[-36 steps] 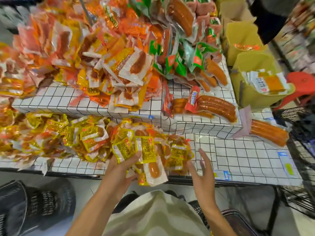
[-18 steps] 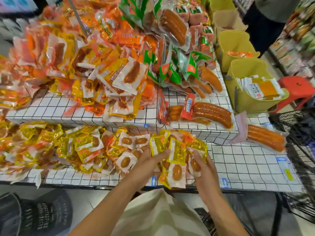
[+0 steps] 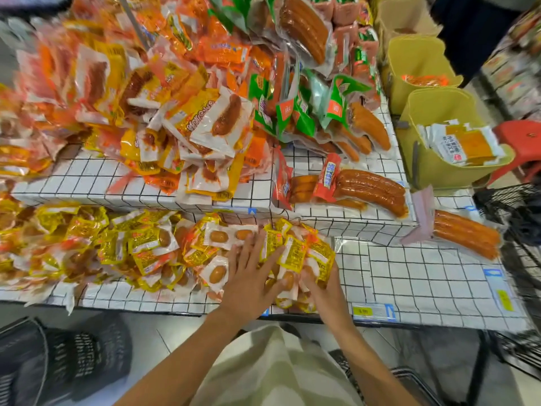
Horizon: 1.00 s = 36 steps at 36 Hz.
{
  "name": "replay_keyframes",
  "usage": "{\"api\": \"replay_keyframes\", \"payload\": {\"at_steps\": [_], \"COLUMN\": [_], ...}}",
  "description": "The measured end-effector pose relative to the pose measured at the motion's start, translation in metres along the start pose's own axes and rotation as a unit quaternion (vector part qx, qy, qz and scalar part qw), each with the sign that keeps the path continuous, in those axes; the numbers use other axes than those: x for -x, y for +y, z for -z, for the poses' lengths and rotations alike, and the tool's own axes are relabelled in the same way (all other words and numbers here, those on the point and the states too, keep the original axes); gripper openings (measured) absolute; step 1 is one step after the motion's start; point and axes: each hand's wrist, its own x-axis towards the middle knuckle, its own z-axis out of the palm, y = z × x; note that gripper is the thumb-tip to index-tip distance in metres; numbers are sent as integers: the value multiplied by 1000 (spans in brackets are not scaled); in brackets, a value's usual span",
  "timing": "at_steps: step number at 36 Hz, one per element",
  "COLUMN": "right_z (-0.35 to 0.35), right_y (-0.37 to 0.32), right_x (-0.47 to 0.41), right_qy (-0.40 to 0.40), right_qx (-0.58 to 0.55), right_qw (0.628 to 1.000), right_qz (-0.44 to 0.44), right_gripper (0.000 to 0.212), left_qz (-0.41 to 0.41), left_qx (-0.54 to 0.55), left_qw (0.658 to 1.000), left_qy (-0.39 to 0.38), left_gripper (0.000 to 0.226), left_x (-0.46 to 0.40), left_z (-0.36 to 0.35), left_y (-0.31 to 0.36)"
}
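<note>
Lower centre of frame: our left hand (image 3: pixel 250 279) lies flat with fingers spread, pressing on the yellow sausage packets (image 3: pixel 295 252) at the right end of the pile on the checked bench (image 3: pixel 424 276). Our right hand (image 3: pixel 322 289) curls round the bunch's right edge, its fingertips partly hidden under the wrappers. The step looks like gathering loose packets into the heap. To do it well, we squeeze both hands inward together and sweep low along the bench so nothing slips under the palms. We also mind the front edge, where strays could drop to the floor (image 3: pixel 164 332). The big sausage packs (image 3: pixel 371 189) at centre right aren't involved.
</note>
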Motion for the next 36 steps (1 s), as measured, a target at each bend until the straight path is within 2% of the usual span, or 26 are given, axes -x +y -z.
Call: {"api": "replay_keyframes", "payload": {"at_steps": [5,10,14,19,23,28,36], "right_z": [5,7,4,-10,-32,-66,-84], "right_y": [-4,-9,-2,14,30,39,86], "right_x": [0,19,42,84,125,185,269], "right_qy": [14,45,95,168,195,191,167], "right_qx": [39,75,120,173,208,234,186], "right_qw": [999,996,988,970,958,953,965], "right_qz": [14,31,31,22,-23,-30,-76], "right_gripper": [49,47,46,43,64,61,56], "left_qz": [12,1,-45,-118,-176,-244,-231], "left_qx": [-24,-6,53,121,154,161,168], "left_qw": [1000,1000,996,984,972,955,949], "left_qy": [-6,-30,-55,-62,-34,-59,-131], "left_gripper": [72,66,57,58,50,57,53], "left_x": [-11,-10,-2,14,35,74,144], "left_z": [-5,6,28,53,55,46,21], "left_y": [-3,-5,-16,-38,-53,-76,-75]}}
